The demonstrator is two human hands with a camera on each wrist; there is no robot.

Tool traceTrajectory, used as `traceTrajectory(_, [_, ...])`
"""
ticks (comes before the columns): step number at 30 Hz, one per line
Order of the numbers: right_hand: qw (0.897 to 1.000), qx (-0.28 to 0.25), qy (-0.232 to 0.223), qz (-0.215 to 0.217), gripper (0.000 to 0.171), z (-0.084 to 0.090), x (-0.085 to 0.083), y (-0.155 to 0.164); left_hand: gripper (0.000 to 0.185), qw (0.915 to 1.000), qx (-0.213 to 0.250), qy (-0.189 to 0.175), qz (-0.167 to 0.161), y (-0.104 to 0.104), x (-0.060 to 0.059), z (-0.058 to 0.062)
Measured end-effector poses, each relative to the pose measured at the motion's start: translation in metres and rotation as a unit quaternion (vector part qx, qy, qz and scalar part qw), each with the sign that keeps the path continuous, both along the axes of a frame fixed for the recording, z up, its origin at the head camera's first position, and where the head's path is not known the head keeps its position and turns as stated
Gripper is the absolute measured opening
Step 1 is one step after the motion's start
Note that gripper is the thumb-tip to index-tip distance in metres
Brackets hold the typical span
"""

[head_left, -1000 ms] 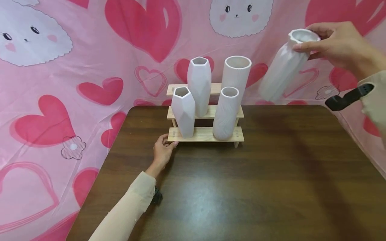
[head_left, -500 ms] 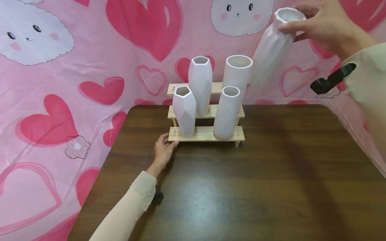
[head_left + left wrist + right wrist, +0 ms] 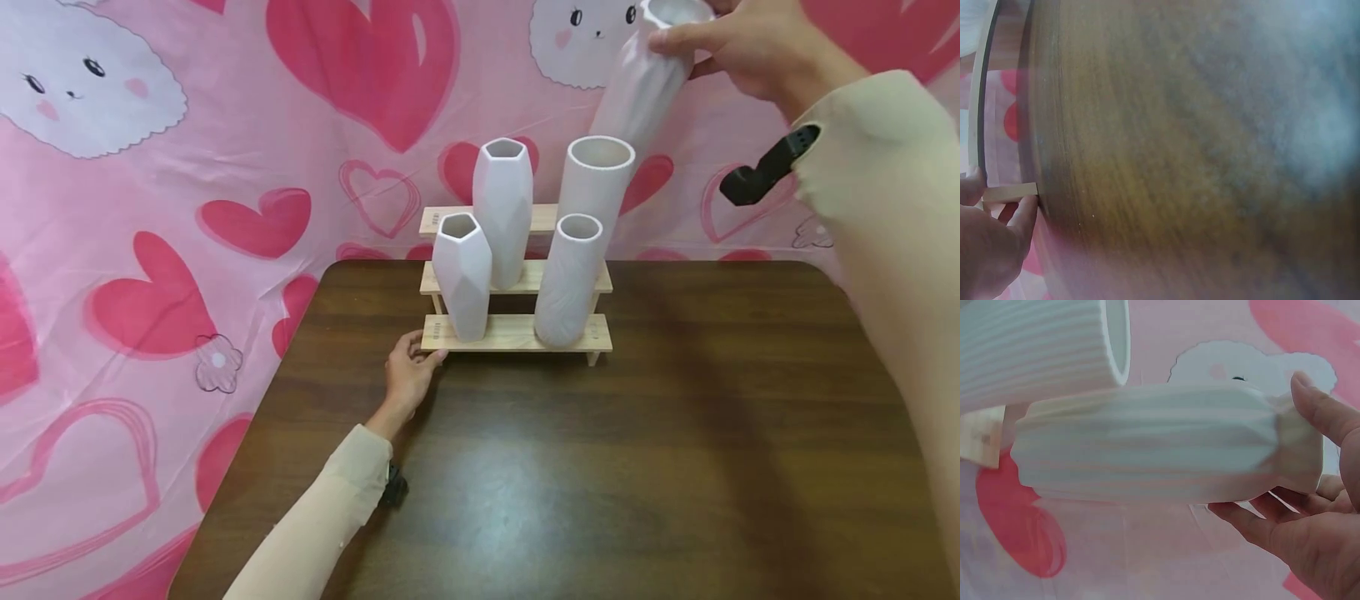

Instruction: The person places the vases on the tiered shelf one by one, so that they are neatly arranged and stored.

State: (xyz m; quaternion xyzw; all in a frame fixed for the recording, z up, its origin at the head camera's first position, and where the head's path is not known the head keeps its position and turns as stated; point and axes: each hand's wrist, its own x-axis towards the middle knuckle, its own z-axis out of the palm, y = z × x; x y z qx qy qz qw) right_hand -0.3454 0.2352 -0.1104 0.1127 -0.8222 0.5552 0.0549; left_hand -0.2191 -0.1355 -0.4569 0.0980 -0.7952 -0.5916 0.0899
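At the upper right of the head view, my right hand (image 3: 757, 50) grips a white fluted vase (image 3: 637, 92) by its neck. The vase hangs tilted, its lower end behind the tall ribbed vase (image 3: 592, 192); in the right wrist view the fluted vase (image 3: 1147, 444) lies close alongside that ribbed vase (image 3: 1035, 350). My left hand (image 3: 408, 375) holds the front left corner of a three-step wooden stand (image 3: 510, 332). In the left wrist view, its fingers (image 3: 1022, 219) touch the stand's leg (image 3: 1013, 192).
Two faceted vases (image 3: 463, 283) (image 3: 504, 208) stand on the left of the lower and middle steps. A textured cylindrical vase (image 3: 566, 287) is on the lower step at right. The top step (image 3: 543, 218) shows behind them. Under the stand is a dark wooden table (image 3: 600, 467), backed by a pink heart-patterned cloth (image 3: 247, 150).
The right hand has carried the fluted vase left and upward, from right of the stand to behind the ribbed vase in the head view. The left hand keeps its hold on the stand.
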Motion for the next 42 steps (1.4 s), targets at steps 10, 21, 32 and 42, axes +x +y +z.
traceTrajectory(10, [0.999,-0.051,0.000,0.007,0.064,-0.006,-0.005,-0.018,0.048,1.0000,0.003,0.000,-0.003,0.003,0.003,0.001])
traceTrajectory(21, [0.999,-0.041,-0.003,0.010,0.064,-0.008,-0.006,-0.041,0.048,1.0000,0.007,0.002,-0.003,0.003,0.005,0.003])
traceTrajectory(32, [1.000,-0.018,-0.005,0.014,0.058,-0.013,-0.003,-0.061,0.050,1.0000,-0.003,-0.005,-0.005,0.006,0.006,0.002])
traceTrajectory(42, [0.999,0.018,-0.013,0.024,0.062,-0.016,-0.002,-0.076,0.048,1.0000,-0.003,-0.002,-0.008,0.007,0.004,0.002])
